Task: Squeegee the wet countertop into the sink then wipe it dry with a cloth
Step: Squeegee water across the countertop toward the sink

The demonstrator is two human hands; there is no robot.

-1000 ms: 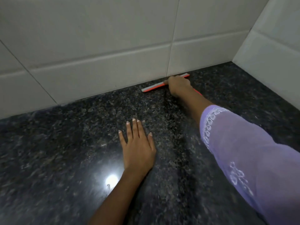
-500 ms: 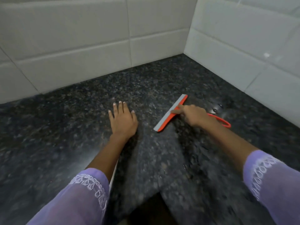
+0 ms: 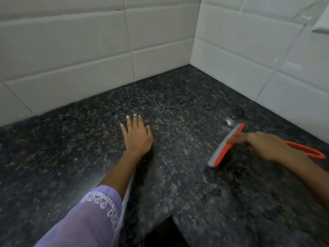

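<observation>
Orange squeegee (image 3: 225, 145) on speckled granite countertop (image 3: 178, 104)

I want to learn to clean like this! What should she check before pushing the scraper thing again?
1. Squeegee held firmly: ok, the right hand grips it near the blade.
2. Blade lying on the countertop: ok, it seems to touch along its length.
3. Left hand out of the blade's way: ok, it rests flat, apart from the squeegee.
4. Water left to push: ok, droplets shine near the blade.
5. Sink to push water into: cannot tell, none is in view.
6. Drying cloth ready: cannot tell, none is visible.
</observation>
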